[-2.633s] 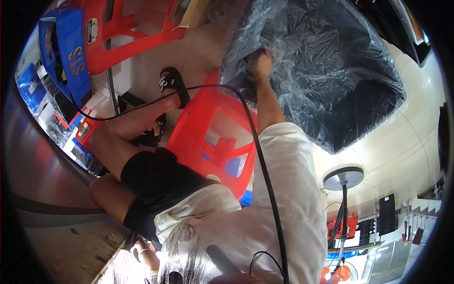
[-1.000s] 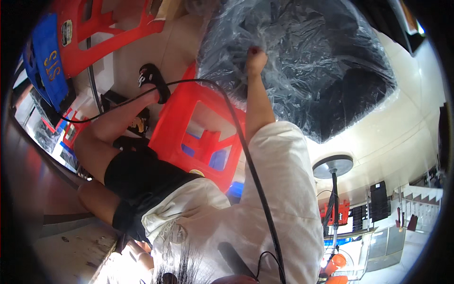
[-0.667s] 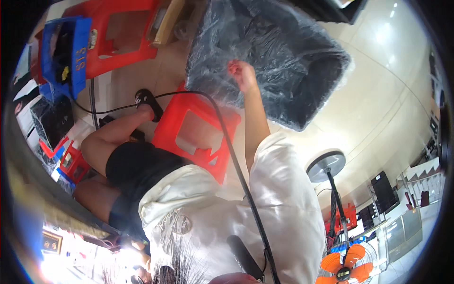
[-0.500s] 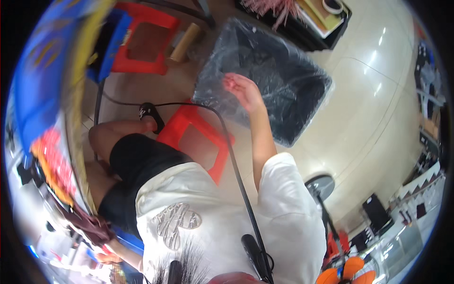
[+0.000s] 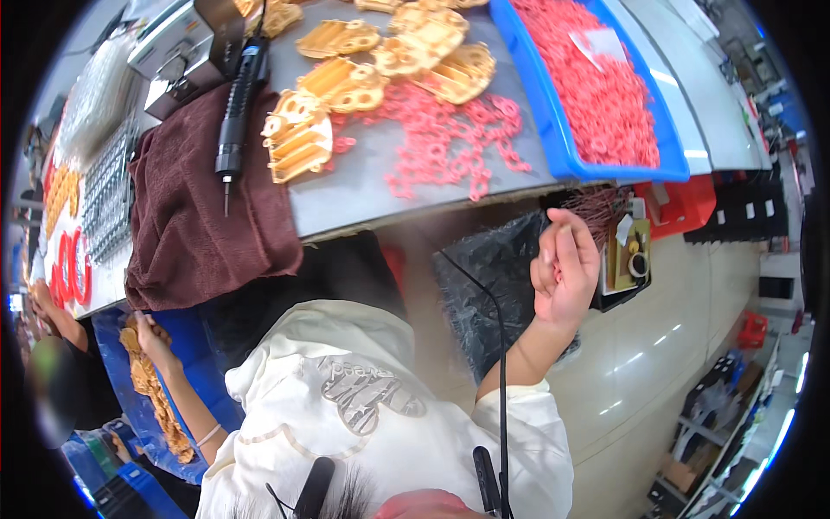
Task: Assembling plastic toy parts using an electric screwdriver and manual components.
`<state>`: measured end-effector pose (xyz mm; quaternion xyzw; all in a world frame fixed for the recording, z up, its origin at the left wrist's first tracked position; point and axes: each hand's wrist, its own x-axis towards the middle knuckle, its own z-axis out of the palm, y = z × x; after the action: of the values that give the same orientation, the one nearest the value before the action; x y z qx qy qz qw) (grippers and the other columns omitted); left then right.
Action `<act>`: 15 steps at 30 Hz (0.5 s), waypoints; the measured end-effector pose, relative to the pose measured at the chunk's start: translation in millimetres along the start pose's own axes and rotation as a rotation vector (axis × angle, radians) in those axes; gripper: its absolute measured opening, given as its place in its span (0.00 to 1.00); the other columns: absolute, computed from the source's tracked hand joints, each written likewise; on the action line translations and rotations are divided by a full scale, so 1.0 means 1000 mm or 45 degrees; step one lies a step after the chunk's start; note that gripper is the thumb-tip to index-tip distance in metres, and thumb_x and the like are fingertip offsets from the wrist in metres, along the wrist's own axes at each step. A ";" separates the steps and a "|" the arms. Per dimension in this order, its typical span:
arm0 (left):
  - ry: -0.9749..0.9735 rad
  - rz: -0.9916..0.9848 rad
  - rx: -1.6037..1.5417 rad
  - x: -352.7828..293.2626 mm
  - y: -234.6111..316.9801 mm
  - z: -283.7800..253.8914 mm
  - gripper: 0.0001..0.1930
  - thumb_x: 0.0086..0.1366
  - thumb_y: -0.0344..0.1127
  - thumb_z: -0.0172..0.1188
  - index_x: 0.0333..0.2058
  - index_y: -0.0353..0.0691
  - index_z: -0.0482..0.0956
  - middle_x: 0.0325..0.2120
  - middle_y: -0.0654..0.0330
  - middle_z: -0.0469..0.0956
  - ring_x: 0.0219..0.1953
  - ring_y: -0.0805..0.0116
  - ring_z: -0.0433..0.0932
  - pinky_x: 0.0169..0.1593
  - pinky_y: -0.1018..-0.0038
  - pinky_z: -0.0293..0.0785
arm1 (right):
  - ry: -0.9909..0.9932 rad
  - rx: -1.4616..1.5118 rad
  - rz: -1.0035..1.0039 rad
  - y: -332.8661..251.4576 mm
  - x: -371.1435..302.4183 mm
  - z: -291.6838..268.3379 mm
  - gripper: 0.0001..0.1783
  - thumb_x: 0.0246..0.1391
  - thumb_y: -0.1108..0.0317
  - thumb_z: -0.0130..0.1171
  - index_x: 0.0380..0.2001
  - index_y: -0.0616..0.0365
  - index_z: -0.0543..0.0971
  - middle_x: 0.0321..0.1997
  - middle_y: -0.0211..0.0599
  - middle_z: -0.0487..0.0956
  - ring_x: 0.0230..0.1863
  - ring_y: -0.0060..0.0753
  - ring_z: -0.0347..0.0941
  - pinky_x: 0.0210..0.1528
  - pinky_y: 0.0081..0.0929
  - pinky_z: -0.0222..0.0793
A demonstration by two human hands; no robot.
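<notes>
My right hand (image 5: 566, 268) is raised at the right, just off the table's front edge and below the blue tray. Its fingers are curled in, with a small reddish spot between them that I cannot make out. At the left, my left hand (image 5: 156, 343) is low beside the table edge, fingers bent, just under the brown towel (image 5: 203, 186). Gold plastic parts (image 5: 156, 398) lie against it in a blue-lined bin (image 5: 197, 346); whether it grips one is unclear. On the table are more gold plastic parts (image 5: 341, 85) and a heap of pink plastic pieces (image 5: 450, 134).
A blue tray (image 5: 553, 130) full of pink pieces stands at the table's right. A black electric screwdriver (image 5: 232, 130) lies on the towel beside a grey metal device (image 5: 186, 56). Below the table is a black bin with a clear liner (image 5: 484, 294). Another person's arm (image 5: 56, 311) shows far left.
The view has swung from the floor up to the table. My right hand has gone from over the lined bin to beside the table edge, its fingers more curled. My left hand shows more clearly.
</notes>
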<state>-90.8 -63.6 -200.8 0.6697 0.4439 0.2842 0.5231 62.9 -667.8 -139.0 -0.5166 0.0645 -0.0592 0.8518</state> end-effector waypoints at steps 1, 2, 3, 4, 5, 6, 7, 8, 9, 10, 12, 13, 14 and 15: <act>0.109 0.105 -0.090 0.002 -0.003 -0.004 0.17 0.71 0.54 0.50 0.25 0.54 0.67 0.13 0.77 0.53 0.12 0.85 0.48 0.16 0.82 0.40 | -0.152 0.015 -0.034 -0.001 0.013 0.014 0.11 0.65 0.71 0.50 0.45 0.64 0.77 0.18 0.25 0.67 0.10 0.08 0.47 0.11 0.14 0.39; 0.087 0.163 -0.135 0.006 -0.002 -0.014 0.15 0.73 0.50 0.48 0.29 0.49 0.69 0.15 0.76 0.54 0.14 0.85 0.51 0.17 0.83 0.44 | -0.082 -0.132 -0.027 -0.007 0.022 0.036 0.10 0.64 0.71 0.51 0.44 0.64 0.77 0.21 0.26 0.70 0.11 0.08 0.49 0.12 0.13 0.40; 0.165 0.267 -0.092 0.003 0.005 -0.015 0.13 0.73 0.49 0.48 0.33 0.48 0.72 0.16 0.75 0.57 0.15 0.85 0.53 0.18 0.83 0.45 | -0.147 -0.290 -0.062 -0.009 0.034 0.052 0.10 0.64 0.70 0.52 0.43 0.64 0.78 0.22 0.26 0.72 0.11 0.10 0.53 0.12 0.13 0.43; 0.226 0.372 -0.044 0.001 0.015 -0.009 0.12 0.73 0.47 0.49 0.37 0.47 0.75 0.18 0.74 0.61 0.17 0.86 0.54 0.20 0.84 0.46 | -0.197 -0.450 -0.099 -0.012 0.046 0.066 0.10 0.63 0.69 0.53 0.43 0.63 0.78 0.24 0.27 0.74 0.11 0.12 0.57 0.12 0.12 0.46; 0.225 0.345 -0.054 0.001 0.025 -0.007 0.12 0.73 0.47 0.49 0.37 0.47 0.75 0.18 0.74 0.61 0.17 0.86 0.54 0.20 0.84 0.46 | -0.203 -0.478 -0.099 -0.013 0.058 0.082 0.10 0.63 0.69 0.53 0.43 0.63 0.78 0.24 0.27 0.74 0.11 0.12 0.57 0.12 0.12 0.46; 0.281 0.448 -0.137 0.001 0.036 -0.007 0.11 0.73 0.44 0.50 0.41 0.44 0.74 0.19 0.73 0.63 0.18 0.85 0.55 0.21 0.85 0.47 | -0.258 -0.711 -0.158 -0.010 0.072 0.102 0.10 0.63 0.69 0.54 0.42 0.63 0.78 0.24 0.26 0.74 0.14 0.14 0.62 0.14 0.14 0.53; 0.343 0.553 -0.218 -0.001 0.046 -0.006 0.12 0.72 0.41 0.51 0.45 0.40 0.74 0.21 0.72 0.64 0.20 0.85 0.57 0.22 0.85 0.49 | -0.317 -0.941 -0.218 -0.006 0.081 0.120 0.10 0.63 0.68 0.55 0.42 0.62 0.78 0.24 0.26 0.74 0.17 0.16 0.67 0.16 0.15 0.59; 0.344 0.526 -0.230 -0.006 0.059 0.002 0.12 0.72 0.41 0.51 0.45 0.40 0.74 0.21 0.72 0.64 0.20 0.85 0.57 0.22 0.85 0.49 | -0.324 -0.969 -0.221 -0.005 0.085 0.138 0.10 0.63 0.68 0.55 0.42 0.62 0.78 0.24 0.26 0.74 0.17 0.16 0.67 0.16 0.15 0.59; 0.409 0.600 -0.238 -0.013 0.073 0.010 0.11 0.72 0.39 0.52 0.45 0.38 0.73 0.21 0.70 0.65 0.20 0.84 0.57 0.23 0.85 0.50 | -0.359 -1.063 -0.155 0.000 0.089 0.155 0.09 0.61 0.69 0.57 0.41 0.63 0.78 0.24 0.28 0.75 0.21 0.17 0.69 0.23 0.17 0.62; 0.468 0.675 -0.245 -0.012 0.083 0.015 0.11 0.71 0.37 0.53 0.45 0.35 0.73 0.22 0.68 0.66 0.21 0.83 0.58 0.23 0.84 0.52 | -0.386 -1.157 -0.087 -0.002 0.093 0.168 0.08 0.60 0.70 0.59 0.40 0.64 0.79 0.25 0.30 0.75 0.25 0.19 0.70 0.29 0.18 0.65; 0.340 0.691 -0.214 0.002 0.076 -0.001 0.12 0.71 0.35 0.54 0.46 0.33 0.72 0.22 0.65 0.68 0.21 0.82 0.60 0.24 0.84 0.54 | -0.523 -1.444 -0.325 0.004 0.105 0.168 0.10 0.56 0.72 0.60 0.41 0.63 0.79 0.34 0.36 0.79 0.37 0.30 0.76 0.41 0.25 0.70; 0.364 0.737 -0.200 0.006 0.077 -0.001 0.12 0.70 0.34 0.54 0.47 0.33 0.72 0.22 0.64 0.68 0.21 0.81 0.61 0.25 0.84 0.55 | -0.681 -1.539 -0.498 0.002 0.109 0.170 0.11 0.55 0.71 0.60 0.42 0.61 0.78 0.38 0.39 0.78 0.39 0.37 0.76 0.43 0.30 0.71; 0.388 0.785 -0.184 0.011 0.078 -0.001 0.12 0.70 0.33 0.54 0.47 0.32 0.72 0.22 0.63 0.69 0.21 0.81 0.61 0.25 0.84 0.55 | -0.844 -1.626 -0.670 -0.001 0.112 0.172 0.13 0.53 0.71 0.60 0.43 0.60 0.78 0.41 0.43 0.78 0.42 0.44 0.76 0.45 0.34 0.71; 0.347 0.838 -0.232 0.017 0.078 -0.004 0.11 0.69 0.30 0.54 0.47 0.31 0.72 0.24 0.61 0.70 0.22 0.79 0.62 0.26 0.84 0.57 | -0.849 -1.616 -0.563 -0.009 0.114 0.174 0.15 0.51 0.77 0.59 0.44 0.60 0.79 0.48 0.43 0.78 0.53 0.44 0.74 0.56 0.33 0.67</act>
<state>-63.9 -51.3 -126.3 0.6835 0.2431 0.5621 0.3973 204.3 -539.5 -56.8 -0.9000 -0.2805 -0.0209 0.3330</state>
